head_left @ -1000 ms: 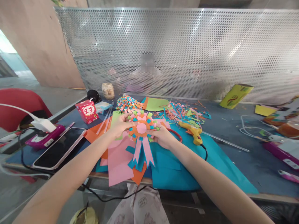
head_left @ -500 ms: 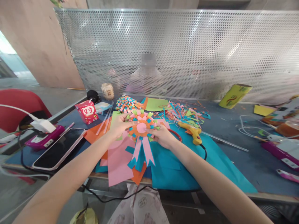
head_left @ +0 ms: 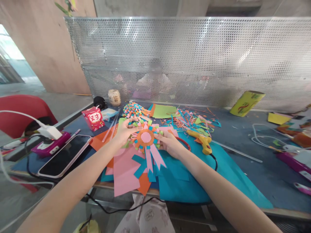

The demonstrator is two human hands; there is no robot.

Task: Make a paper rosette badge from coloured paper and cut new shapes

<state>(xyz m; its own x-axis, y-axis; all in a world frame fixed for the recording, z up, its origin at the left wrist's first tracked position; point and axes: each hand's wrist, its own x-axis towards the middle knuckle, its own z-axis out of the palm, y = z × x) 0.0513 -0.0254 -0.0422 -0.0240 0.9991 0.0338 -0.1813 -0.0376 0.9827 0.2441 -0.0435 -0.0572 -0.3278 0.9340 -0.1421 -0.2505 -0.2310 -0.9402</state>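
A paper rosette (head_left: 146, 138) with an orange ring, a pink centre and pink-and-blue ribbon tails is held up over the coloured sheets. My left hand (head_left: 128, 129) grips its left edge, and my right hand (head_left: 169, 142) pinches its right edge. Under it lie a pink sheet (head_left: 126, 176), an orange piece (head_left: 145, 184) and large blue sheets (head_left: 179, 187). A second fringed rosette (head_left: 134, 110) rests behind my left hand. Paper shreds (head_left: 191, 118) are heaped behind my right hand.
A yellow glue gun (head_left: 203, 141) lies right of my right hand, its cord trailing forward. To the left are a phone (head_left: 65, 156), a purple power strip (head_left: 51, 146) and a red packet (head_left: 93, 118). A perforated metal panel (head_left: 189, 61) stands behind the table.
The rosette has turned in my hands, and its ribbon tails now swing toward the lower right. Both hands still hold its edges. The camera view has shifted slightly.
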